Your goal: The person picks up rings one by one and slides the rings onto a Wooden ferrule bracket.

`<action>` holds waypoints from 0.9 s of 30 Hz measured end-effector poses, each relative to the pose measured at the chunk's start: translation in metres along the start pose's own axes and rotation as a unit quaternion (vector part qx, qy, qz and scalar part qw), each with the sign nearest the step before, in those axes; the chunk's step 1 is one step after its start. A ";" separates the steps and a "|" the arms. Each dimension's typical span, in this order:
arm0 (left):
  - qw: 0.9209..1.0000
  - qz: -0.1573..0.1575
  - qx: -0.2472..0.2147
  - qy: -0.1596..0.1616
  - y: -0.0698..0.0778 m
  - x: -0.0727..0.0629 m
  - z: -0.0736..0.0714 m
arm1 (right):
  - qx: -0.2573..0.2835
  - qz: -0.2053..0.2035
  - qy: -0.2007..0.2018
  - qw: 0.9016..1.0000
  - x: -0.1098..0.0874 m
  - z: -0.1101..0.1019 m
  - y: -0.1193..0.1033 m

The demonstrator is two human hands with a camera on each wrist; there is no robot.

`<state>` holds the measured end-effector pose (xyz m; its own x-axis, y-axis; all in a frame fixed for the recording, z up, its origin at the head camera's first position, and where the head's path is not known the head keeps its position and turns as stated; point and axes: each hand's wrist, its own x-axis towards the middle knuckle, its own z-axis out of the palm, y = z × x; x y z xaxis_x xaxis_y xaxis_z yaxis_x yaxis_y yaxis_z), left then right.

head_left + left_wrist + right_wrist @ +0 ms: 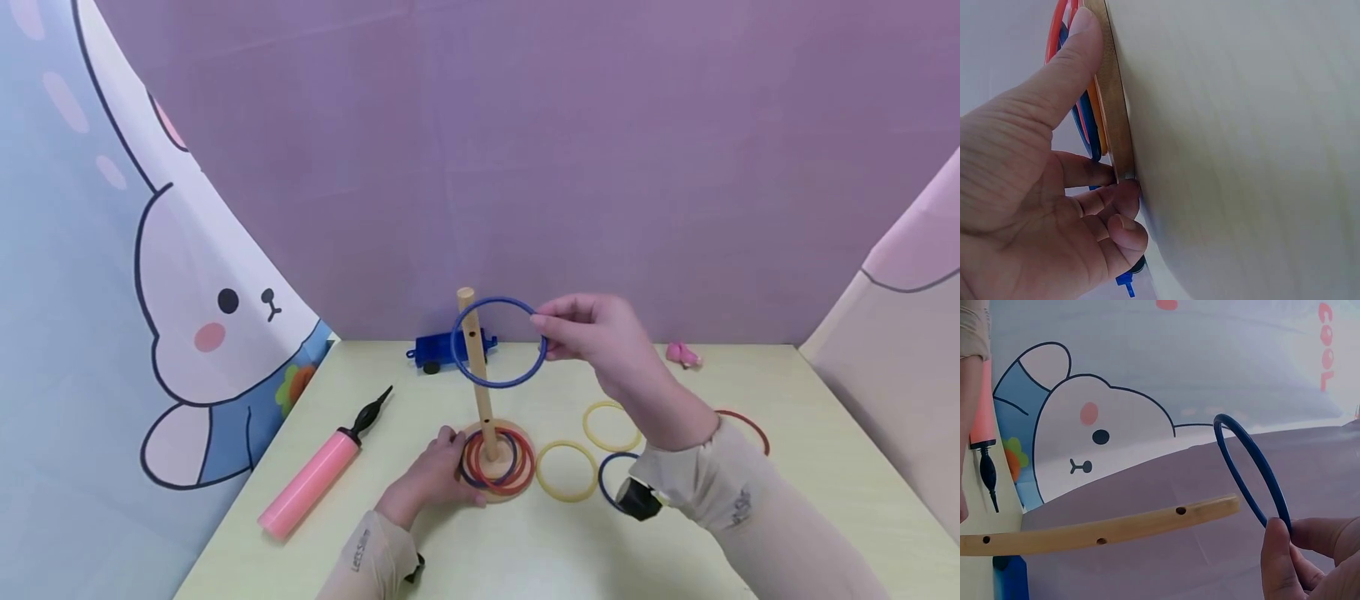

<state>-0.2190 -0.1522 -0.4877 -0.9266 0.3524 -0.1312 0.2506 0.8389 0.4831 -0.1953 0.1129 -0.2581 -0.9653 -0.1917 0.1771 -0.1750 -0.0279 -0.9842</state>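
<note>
My right hand [600, 333] pinches a blue ring [501, 385] by its edge, thumb against fingers, at the height of the post's top. In the head view the ring overlaps the wooden post [482, 396]; from the right wrist, the ring [1277, 494] stands just past the post's tip [1232, 504]. My left hand [433, 473] grips the edge of the stand's round wooden base [498, 499], thumb at the near side and fingers curled at the far side. Several red and blue rings lie around the post's foot, with an orange-yellow ring [1099, 119] showing among them in the left wrist view.
Right of the base lie two yellow rings, the nearer yellow ring [566, 499] beside it, and a blue ring [602, 483] partly behind my right sleeve. A red ring [756, 427] lies farther right. A pink hand pump [313, 485], blue wheeled toy [433, 348] and small pink object [682, 354] surround these.
</note>
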 end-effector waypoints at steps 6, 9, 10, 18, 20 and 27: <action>1.000 0.002 0.004 0.003 0.000 0.000 0.001 | 0.016 0.000 0.011 1.000 0.010 0.010 -0.009; 1.000 0.007 -0.001 0.004 0.000 0.000 0.002 | 0.022 0.005 0.021 1.000 0.016 0.015 -0.010; 1.000 0.008 -0.001 0.004 0.000 -0.001 0.002 | 0.023 0.009 0.025 0.999 0.017 0.017 -0.009; 1.000 0.011 0.006 0.006 0.000 0.000 0.003 | 0.024 0.040 0.049 0.998 0.029 0.022 0.000; 1.000 0.013 0.010 0.007 0.000 0.000 0.003 | 0.021 0.048 0.049 0.997 0.030 0.021 0.005; 1.000 0.007 0.006 0.002 -0.001 0.000 0.001 | 0.010 0.073 0.042 0.996 0.028 0.019 0.034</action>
<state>-0.2195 -0.1529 -0.4888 -0.9241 0.3623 -0.1214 0.2663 0.8387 0.4750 -0.2247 0.0878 -0.2866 -0.9931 -0.1131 0.0320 -0.0294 -0.0246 -0.9993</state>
